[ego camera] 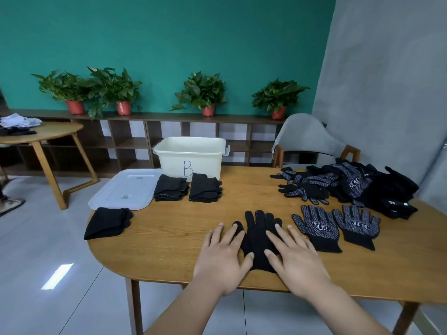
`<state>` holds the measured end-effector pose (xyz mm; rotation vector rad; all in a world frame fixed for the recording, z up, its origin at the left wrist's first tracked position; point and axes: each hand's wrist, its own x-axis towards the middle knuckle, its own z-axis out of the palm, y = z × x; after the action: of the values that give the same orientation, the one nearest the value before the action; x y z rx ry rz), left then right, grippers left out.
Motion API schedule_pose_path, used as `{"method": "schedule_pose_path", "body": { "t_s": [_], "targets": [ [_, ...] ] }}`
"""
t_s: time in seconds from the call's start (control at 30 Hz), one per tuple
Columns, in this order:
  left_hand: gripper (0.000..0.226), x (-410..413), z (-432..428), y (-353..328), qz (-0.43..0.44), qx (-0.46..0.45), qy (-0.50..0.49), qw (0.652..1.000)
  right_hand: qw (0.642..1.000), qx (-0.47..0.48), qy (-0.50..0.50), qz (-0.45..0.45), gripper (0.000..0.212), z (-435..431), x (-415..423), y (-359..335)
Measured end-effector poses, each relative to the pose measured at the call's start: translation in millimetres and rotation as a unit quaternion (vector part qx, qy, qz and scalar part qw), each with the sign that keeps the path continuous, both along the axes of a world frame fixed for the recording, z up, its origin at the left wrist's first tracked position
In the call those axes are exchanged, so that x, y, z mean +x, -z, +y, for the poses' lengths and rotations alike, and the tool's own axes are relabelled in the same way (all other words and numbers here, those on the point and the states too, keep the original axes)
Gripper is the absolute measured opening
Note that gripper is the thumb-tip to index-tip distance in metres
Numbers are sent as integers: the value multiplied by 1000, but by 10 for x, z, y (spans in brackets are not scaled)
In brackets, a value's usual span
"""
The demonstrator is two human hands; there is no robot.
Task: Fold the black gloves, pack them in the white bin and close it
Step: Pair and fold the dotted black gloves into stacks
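Observation:
A black glove (258,232) lies flat, fingers away from me, near the table's front edge. My left hand (223,257) presses its left side with straight fingers, and my right hand (294,255) presses its right side the same way. Two dotted black gloves (316,229) (358,224) lie flat to the right. An unfolded glove pile (358,184) sits at the far right. Folded stacks (171,188) (205,188) stand before the open white bin (191,154), marked "B". Another folded stack (107,222) lies at the table's left end. The bin's lid (125,191) rests left of the bin.
The wooden table (174,240) has a rounded left end. A grey chair (307,139) stands behind it at the right. A second round table (46,131) with cloth on it stands at far left. Potted plants line a shelf on the back wall.

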<state>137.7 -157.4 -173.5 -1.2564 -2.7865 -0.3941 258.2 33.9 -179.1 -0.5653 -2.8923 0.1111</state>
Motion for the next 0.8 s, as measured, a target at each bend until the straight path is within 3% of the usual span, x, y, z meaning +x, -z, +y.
{"method": "schedule_pose_path", "body": {
  "t_s": [0.13, 0.27, 0.4, 0.5, 0.8],
  "targets": [
    [66, 13, -40, 4, 28, 65, 36, 997, 998, -11, 2, 57, 73, -15, 46, 5],
    [57, 7, -107, 17, 21, 103, 92, 990, 999, -30, -9, 41, 63, -18, 39, -5],
    [52, -24, -107, 50, 9, 135, 88, 987, 991, -56, -27, 117, 51, -4, 81, -10],
    [42, -59, -113, 93, -10, 193, 88, 977, 974, -68, -90, 195, 31, 26, 160, 32],
    [23, -103, -96, 155, -26, 217, 70, 973, 958, -136, -135, 213, 26, 69, 157, 62]
  ]
}}
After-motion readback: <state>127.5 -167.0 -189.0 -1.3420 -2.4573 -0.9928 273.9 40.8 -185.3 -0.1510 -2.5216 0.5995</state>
